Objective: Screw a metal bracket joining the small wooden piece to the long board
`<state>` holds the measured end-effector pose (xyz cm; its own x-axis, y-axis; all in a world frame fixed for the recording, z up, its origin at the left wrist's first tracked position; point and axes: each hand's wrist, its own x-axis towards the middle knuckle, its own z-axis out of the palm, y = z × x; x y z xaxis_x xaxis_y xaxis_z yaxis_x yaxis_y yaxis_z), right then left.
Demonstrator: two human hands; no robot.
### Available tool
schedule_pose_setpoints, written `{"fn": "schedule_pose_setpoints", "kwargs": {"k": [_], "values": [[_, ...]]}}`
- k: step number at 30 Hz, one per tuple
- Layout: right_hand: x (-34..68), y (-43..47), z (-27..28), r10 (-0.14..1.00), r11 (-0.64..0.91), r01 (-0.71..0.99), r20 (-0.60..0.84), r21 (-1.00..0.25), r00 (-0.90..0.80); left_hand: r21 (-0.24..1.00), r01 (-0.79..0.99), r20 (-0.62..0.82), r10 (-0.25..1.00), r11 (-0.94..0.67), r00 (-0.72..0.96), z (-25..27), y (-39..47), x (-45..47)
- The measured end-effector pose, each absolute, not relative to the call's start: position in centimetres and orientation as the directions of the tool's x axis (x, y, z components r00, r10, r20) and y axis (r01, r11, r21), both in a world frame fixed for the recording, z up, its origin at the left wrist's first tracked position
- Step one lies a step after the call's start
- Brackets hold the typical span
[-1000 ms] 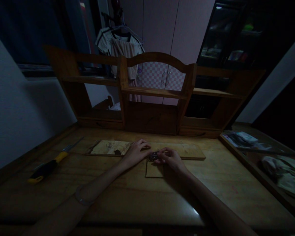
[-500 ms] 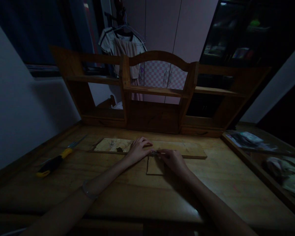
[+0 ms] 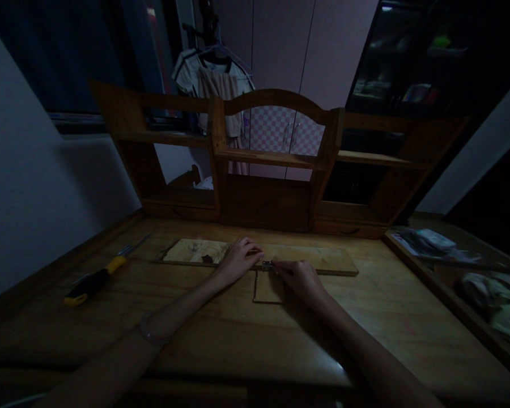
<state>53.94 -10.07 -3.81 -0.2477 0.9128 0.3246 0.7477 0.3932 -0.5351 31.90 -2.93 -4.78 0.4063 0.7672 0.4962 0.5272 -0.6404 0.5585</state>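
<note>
Here, in the head view, we see our 2 hands at the long board (image 3: 323,259). The right hand (image 3: 301,276) pinches a small metal piece (image 3: 267,263) by its right end, at the board's near edge, just beyond the small square panel (image 3: 267,292). The left hand (image 3: 238,259) rests on the board, fingers loosely bent near the metal piece; we cannot tell whether it grips anything. The screwdriver (image 3: 94,283) lies well apart, leftward on the desk (image 3: 229,340).

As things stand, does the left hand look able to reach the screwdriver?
Probably yes: the left hand has the screwdriver on its own side, and apart from the flat board, nothing seems to stand between them.
</note>
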Motion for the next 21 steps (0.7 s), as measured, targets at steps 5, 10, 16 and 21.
{"fn": "schedule_pose_setpoints", "kwargs": {"k": [5,10,16,21], "values": [[53.8,-10.13,-3.57,0.918,0.381,0.766,0.312,-0.517,-0.246,0.552,0.535,0.498,0.767,-0.64,0.404,-4.96,-2.84,31.87],[53.75,-10.26,-3.43,0.926,0.365,0.777,0.288,-0.513,-0.244,0.543,0.53,0.506,0.758,-0.651,0.413,-4.93,-2.89,31.88],[53.63,-10.51,-3.19,0.941,0.328,0.813,0.246,-0.482,-0.234,0.554,0.529,0.489,0.765,-0.643,0.418,-5.01,-2.83,31.83],[53.68,-10.35,-3.22,0.938,0.332,0.821,0.25,-0.464,-0.238,0.552,0.521,0.499,0.759,-0.651,0.419,-5.28,-2.65,31.78]]}}
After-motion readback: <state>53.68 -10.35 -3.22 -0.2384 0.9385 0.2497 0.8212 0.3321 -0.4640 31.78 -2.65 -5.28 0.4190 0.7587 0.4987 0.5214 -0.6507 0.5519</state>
